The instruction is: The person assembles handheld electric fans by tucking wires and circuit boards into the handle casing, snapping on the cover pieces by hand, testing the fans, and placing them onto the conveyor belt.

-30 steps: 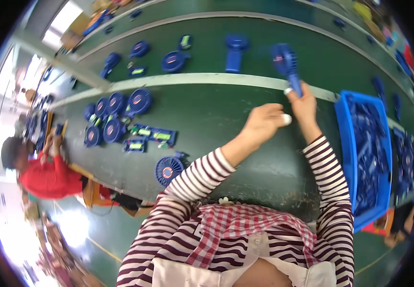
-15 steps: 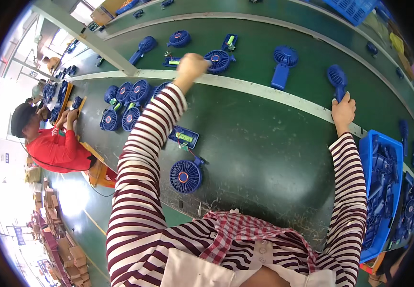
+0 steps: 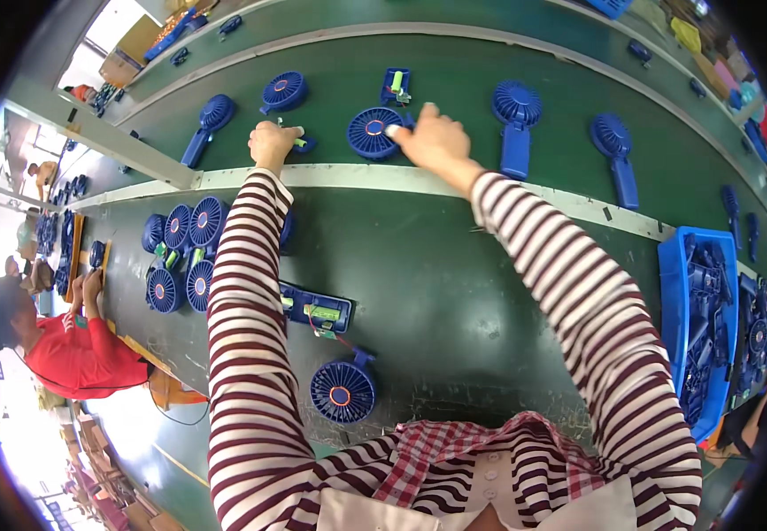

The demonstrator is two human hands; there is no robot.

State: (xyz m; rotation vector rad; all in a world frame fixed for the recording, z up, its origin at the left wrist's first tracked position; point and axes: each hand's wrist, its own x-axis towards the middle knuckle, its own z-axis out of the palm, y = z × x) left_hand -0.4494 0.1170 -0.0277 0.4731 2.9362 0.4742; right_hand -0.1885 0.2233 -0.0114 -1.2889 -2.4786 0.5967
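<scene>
On the green belt, my left hand (image 3: 274, 144) is closed at an opened blue fan handle (image 3: 307, 143) that has a green battery showing; its fingertips are partly hidden. To its right lies a round blue fan head (image 3: 374, 133). My right hand (image 3: 436, 140) reaches over this head's right edge, thumb at the rim and fingers apart. Behind it rests another opened handle with a battery (image 3: 396, 84). Closer to me on the worktable, a fan head (image 3: 343, 391) is wired to an open handle shell (image 3: 319, 311) holding a green battery.
Several fan heads (image 3: 209, 219) are grouped at the left of the table. Whole handheld fans (image 3: 516, 104) lie along the belt. A white rail (image 3: 348, 177) divides belt and table. At right stands a blue crate (image 3: 674, 301) of blue parts. A person in red (image 3: 82, 358) works at far left.
My right hand has let go of the handheld fan at the right and moved left to the round fan head. My left hand has shifted to the opened handle. The view has turned somewhat.
</scene>
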